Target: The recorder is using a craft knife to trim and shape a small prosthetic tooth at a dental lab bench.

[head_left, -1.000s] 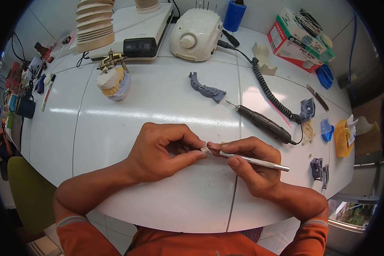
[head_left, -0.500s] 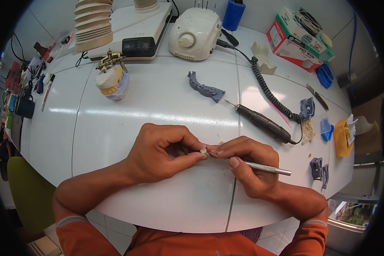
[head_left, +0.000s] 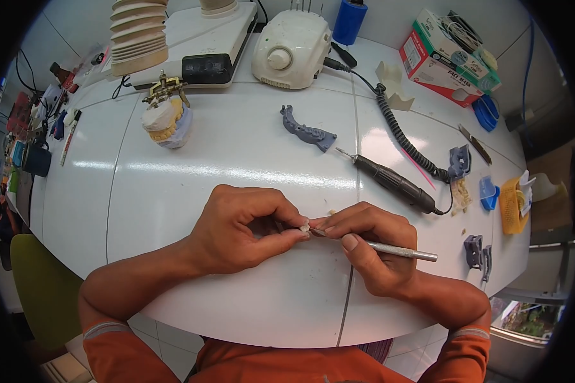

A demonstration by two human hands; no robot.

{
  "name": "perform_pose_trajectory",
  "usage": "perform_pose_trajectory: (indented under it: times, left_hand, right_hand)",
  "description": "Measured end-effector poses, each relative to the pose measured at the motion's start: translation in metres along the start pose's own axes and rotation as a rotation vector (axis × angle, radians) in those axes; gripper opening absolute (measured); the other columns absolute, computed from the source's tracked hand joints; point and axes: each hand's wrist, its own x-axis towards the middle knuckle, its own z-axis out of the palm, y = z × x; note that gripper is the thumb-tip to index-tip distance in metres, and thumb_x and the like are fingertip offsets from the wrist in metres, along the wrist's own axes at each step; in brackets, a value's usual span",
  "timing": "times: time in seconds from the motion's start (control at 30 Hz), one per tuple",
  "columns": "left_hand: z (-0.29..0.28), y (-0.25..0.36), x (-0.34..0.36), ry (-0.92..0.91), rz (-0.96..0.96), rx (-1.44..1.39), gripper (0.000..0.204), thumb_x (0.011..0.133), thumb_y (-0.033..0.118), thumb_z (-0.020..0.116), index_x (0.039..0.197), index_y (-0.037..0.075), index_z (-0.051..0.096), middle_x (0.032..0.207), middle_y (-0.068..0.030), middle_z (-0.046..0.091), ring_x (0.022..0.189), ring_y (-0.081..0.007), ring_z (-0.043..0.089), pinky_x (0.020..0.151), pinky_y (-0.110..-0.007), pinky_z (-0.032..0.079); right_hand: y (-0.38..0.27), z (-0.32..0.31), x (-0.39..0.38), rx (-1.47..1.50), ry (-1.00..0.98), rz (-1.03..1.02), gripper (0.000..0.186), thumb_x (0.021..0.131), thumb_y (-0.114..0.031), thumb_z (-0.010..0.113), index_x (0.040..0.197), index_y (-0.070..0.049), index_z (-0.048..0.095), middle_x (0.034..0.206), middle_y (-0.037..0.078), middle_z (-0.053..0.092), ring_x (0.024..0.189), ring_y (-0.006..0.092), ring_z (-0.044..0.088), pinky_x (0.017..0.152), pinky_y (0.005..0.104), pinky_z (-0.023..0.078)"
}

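Between the thumb and fingertips of my left hand (head_left: 236,223) is a small cream-white artificial tooth (head_left: 305,228), mostly covered by the fingers. My right hand (head_left: 383,246) grips a slim craft knife (head_left: 402,251) with a silvery metal handle, much like a pen. Its tip end meets the tooth, though the fingers partly hide the blade. The two hands nearly touch at the fingertips, just above the white table (head_left: 236,306). Beyond them lies a curved grey dental arch model (head_left: 306,134). To its right rests a black rotary handpiece (head_left: 396,185) with a coiled cord.
Plaster jaw models (head_left: 167,124) on a brass articulator stand at the far left. A white motor control box (head_left: 292,51) sits at the back. On the right are a mask box (head_left: 437,70), a knife (head_left: 475,143), grey model pieces (head_left: 473,252) and a yellow basket (head_left: 512,207).
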Motion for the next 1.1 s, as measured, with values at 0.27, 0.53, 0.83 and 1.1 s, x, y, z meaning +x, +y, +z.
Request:
perform_pose_trajectory:
  times: [0.27,0.53,0.83,1.1]
  left_hand:
    - [0.0003,-0.0024,0.0002,-0.002,0.032,0.001,0.011,0.091,0.003,0.086,0.099,0.0,0.08,0.091,-0.0096,0.082,0.08,-0.0144,0.079,0.07,-0.027,0.063]
    - [0.0002,-0.0007,-0.0003,-0.016,-0.02,-0.004,0.011,0.092,0.006,0.085,0.101,0.001,0.08,0.09,-0.0089,0.082,0.079,-0.0139,0.078,0.069,-0.027,0.062]
    - [-0.0036,0.0039,0.0011,-0.078,-0.04,0.017,0.012,0.092,-0.001,0.083,0.103,-0.003,0.079,0.096,-0.0108,0.082,0.087,-0.0149,0.081,0.075,-0.026,0.066]
    - [-0.0044,0.0061,0.0024,-0.074,-0.058,0.0,0.012,0.092,-0.002,0.083,0.103,-0.003,0.078,0.096,-0.0108,0.082,0.086,-0.0144,0.08,0.075,-0.026,0.065]
  right_hand:
    - [0.0017,0.0014,0.0004,-0.049,-0.002,-0.035,0.015,0.096,0.005,0.063,0.107,0.007,0.073,0.109,0.023,0.079,0.1,0.0276,0.082,0.082,0.0327,0.064]
    - [-0.0033,0.0036,-0.0006,-0.108,0.0,-0.006,0.019,0.091,0.009,0.064,0.107,0.005,0.073,0.108,0.022,0.08,0.096,0.0264,0.082,0.08,0.032,0.065]
    - [-0.0039,0.0036,0.0003,-0.117,0.005,-0.039,0.018,0.089,0.01,0.064,0.105,0.005,0.073,0.107,0.022,0.08,0.093,0.0247,0.081,0.079,0.0326,0.065]
    - [-0.0012,0.0062,0.0005,-0.122,0.033,-0.089,0.019,0.088,0.011,0.065,0.105,0.006,0.073,0.103,0.021,0.079,0.096,0.0269,0.082,0.082,0.0344,0.066]
